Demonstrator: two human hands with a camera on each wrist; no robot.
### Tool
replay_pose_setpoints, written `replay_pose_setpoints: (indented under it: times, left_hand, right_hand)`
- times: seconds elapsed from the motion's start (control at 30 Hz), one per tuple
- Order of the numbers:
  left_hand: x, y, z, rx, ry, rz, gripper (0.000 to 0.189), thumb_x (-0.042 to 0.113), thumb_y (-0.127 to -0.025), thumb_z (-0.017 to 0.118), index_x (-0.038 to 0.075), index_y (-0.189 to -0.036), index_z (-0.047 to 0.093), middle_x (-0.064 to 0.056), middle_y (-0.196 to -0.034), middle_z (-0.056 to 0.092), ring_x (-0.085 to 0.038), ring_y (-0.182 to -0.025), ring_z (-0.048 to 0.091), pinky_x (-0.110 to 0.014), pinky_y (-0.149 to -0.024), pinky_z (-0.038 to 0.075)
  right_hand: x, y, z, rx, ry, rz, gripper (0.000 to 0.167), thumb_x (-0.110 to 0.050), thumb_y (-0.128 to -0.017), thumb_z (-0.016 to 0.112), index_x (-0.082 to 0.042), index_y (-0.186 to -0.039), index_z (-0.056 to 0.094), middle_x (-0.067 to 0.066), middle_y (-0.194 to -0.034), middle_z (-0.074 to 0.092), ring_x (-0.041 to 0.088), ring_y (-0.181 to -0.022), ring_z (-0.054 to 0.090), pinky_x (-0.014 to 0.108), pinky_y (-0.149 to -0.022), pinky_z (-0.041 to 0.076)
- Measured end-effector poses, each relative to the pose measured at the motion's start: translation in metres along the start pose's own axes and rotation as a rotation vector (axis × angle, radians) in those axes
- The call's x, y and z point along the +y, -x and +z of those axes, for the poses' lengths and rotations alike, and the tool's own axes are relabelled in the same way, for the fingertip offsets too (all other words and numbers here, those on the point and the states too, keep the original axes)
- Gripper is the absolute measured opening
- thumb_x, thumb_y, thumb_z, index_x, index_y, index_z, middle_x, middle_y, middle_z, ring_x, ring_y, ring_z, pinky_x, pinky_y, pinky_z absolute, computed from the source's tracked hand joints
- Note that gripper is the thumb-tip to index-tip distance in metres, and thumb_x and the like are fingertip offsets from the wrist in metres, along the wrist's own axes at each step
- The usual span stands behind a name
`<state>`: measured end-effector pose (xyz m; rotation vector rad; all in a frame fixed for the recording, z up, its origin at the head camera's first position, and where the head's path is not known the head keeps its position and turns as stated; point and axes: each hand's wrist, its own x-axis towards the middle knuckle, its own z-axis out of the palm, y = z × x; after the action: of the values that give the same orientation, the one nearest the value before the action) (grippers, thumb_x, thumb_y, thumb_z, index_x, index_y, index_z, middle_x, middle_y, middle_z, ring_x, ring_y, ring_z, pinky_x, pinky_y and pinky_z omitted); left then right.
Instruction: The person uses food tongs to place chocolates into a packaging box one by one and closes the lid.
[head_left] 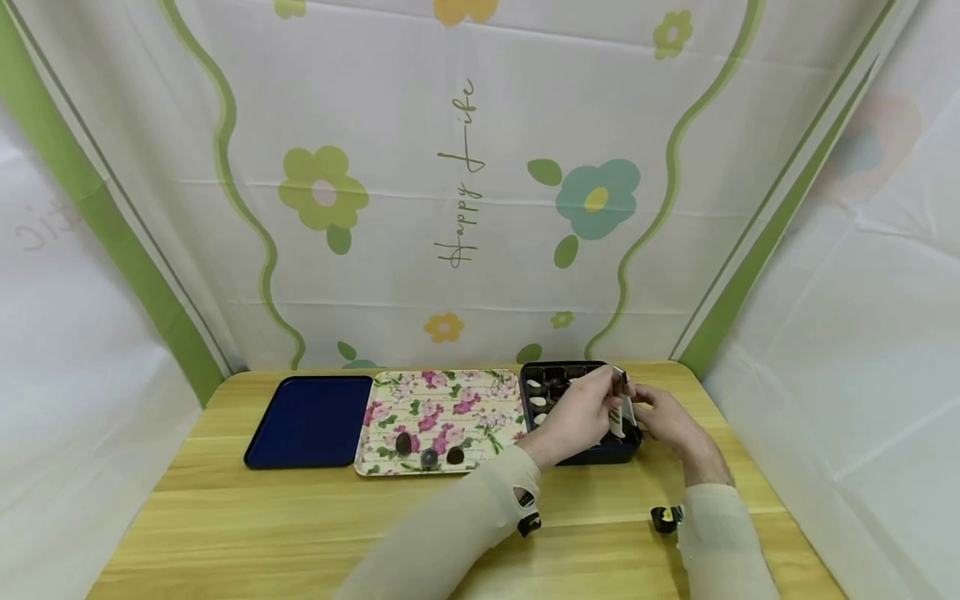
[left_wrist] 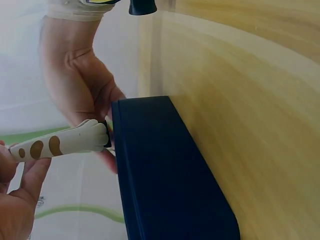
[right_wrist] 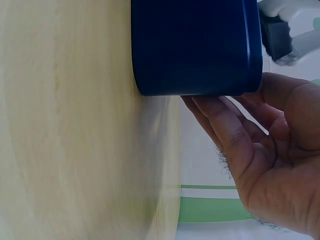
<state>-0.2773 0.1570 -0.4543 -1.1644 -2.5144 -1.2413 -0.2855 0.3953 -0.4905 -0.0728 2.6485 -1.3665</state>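
Observation:
My left hand (head_left: 581, 417) holds white cat-paw tongs (left_wrist: 75, 142) with brown spots, thumb and fingers pinching their near end. In the right wrist view, the paw tips close on a dark, block-shaped piece (right_wrist: 276, 37) that looks like a chocolate, just above the rim. Below the tongs stands a deep navy box (head_left: 600, 456); its dark divided insert (head_left: 555, 372) carries white and dark pieces. My right hand (head_left: 667, 421) rests against the box's right end, fingers extended along the outer wall and thumb at the rim. In the head view, my left hand covers part of the insert.
Left of the box lies a floral tray (head_left: 450, 392) with a brown oval piece (head_left: 403, 443), a grey domed piece (head_left: 429, 458) and a dark round piece (head_left: 455, 455). Beyond it lies a flat navy lid (head_left: 311, 421). White curtains (head_left: 495, 208) enclose the wooden table (head_left: 585, 533).

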Motion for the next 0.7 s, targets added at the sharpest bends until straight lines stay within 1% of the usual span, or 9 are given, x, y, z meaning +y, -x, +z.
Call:
replay_pose_setpoints:
  times: [0.1, 0.17, 0.3, 0.4, 0.5, 0.6, 0.7]
  left_hand:
    - [0.001, -0.001, 0.002, 0.001, -0.011, -0.003, 0.017, 0.006, -0.122, 0.059, 0.012, -0.136, 0.068, -0.005, -0.136, 0.074, -0.008, -0.116, 0.074, -0.009, -0.090, 0.056]
    - [0.001, -0.001, 0.002, -0.001, -0.010, -0.004, 0.017, 0.006, -0.122, 0.059, 0.012, -0.136, 0.068, -0.005, -0.137, 0.074, -0.007, -0.117, 0.073, -0.009, -0.091, 0.056]
    - [0.000, 0.000, 0.000, -0.019, -0.001, 0.004, 0.019, 0.009, -0.124, 0.057, 0.012, -0.140, 0.067, -0.005, -0.139, 0.073, -0.008, -0.120, 0.073, -0.009, -0.092, 0.056]
    - [-0.001, 0.002, -0.003, -0.031, 0.008, 0.007, 0.021, 0.011, -0.124, 0.057, 0.012, -0.143, 0.066, -0.005, -0.139, 0.072, -0.007, -0.118, 0.071, -0.009, -0.090, 0.056]
    - [-0.001, 0.004, -0.008, -0.039, 0.032, -0.002, 0.023, 0.012, -0.125, 0.056, 0.011, -0.145, 0.066, -0.006, -0.139, 0.071, -0.006, -0.113, 0.069, -0.010, -0.087, 0.056]
    - [-0.003, 0.008, -0.016, -0.044, 0.053, -0.011, 0.025, 0.012, -0.125, 0.054, 0.012, -0.147, 0.065, -0.005, -0.141, 0.069, -0.007, -0.116, 0.069, -0.012, -0.088, 0.057]
    - [-0.006, 0.014, -0.027, -0.041, 0.055, -0.015, 0.025, 0.011, -0.125, 0.054, 0.013, -0.148, 0.065, -0.005, -0.142, 0.070, -0.010, -0.121, 0.072, -0.014, -0.093, 0.059]
  right_hand:
    - [0.001, -0.001, 0.000, -0.004, 0.001, 0.002, 0.047, -0.012, -0.125, 0.053, 0.012, -0.166, 0.053, 0.038, -0.157, 0.063, 0.006, -0.061, 0.045, 0.029, -0.071, 0.060]
    - [0.001, -0.002, 0.000, -0.005, -0.002, 0.005, 0.046, -0.012, -0.125, 0.053, 0.012, -0.165, 0.054, 0.039, -0.160, 0.061, 0.006, -0.062, 0.046, 0.030, -0.073, 0.062]
    - [0.001, -0.003, 0.000, -0.013, 0.001, -0.002, 0.048, -0.011, -0.126, 0.052, 0.012, -0.168, 0.051, 0.045, -0.166, 0.054, 0.005, -0.059, 0.042, 0.030, -0.071, 0.061]
    - [0.000, -0.001, 0.000, -0.018, 0.009, -0.003, 0.050, -0.011, -0.126, 0.052, 0.010, -0.171, 0.049, 0.046, -0.167, 0.052, 0.005, -0.056, 0.038, 0.029, -0.067, 0.057]
    - [-0.002, -0.001, -0.001, -0.020, 0.025, -0.002, 0.051, -0.010, -0.125, 0.052, 0.010, -0.172, 0.048, 0.044, -0.168, 0.053, 0.007, -0.059, 0.041, 0.029, -0.066, 0.055]
    - [-0.002, -0.001, -0.001, -0.015, 0.053, -0.012, 0.050, -0.008, -0.124, 0.052, 0.011, -0.170, 0.049, 0.045, -0.167, 0.054, 0.006, -0.073, 0.051, 0.029, -0.068, 0.056]
    - [-0.001, -0.002, -0.001, -0.010, 0.055, -0.022, 0.051, -0.007, -0.124, 0.053, 0.011, -0.171, 0.049, 0.044, -0.168, 0.054, 0.005, -0.070, 0.050, 0.027, -0.062, 0.051]
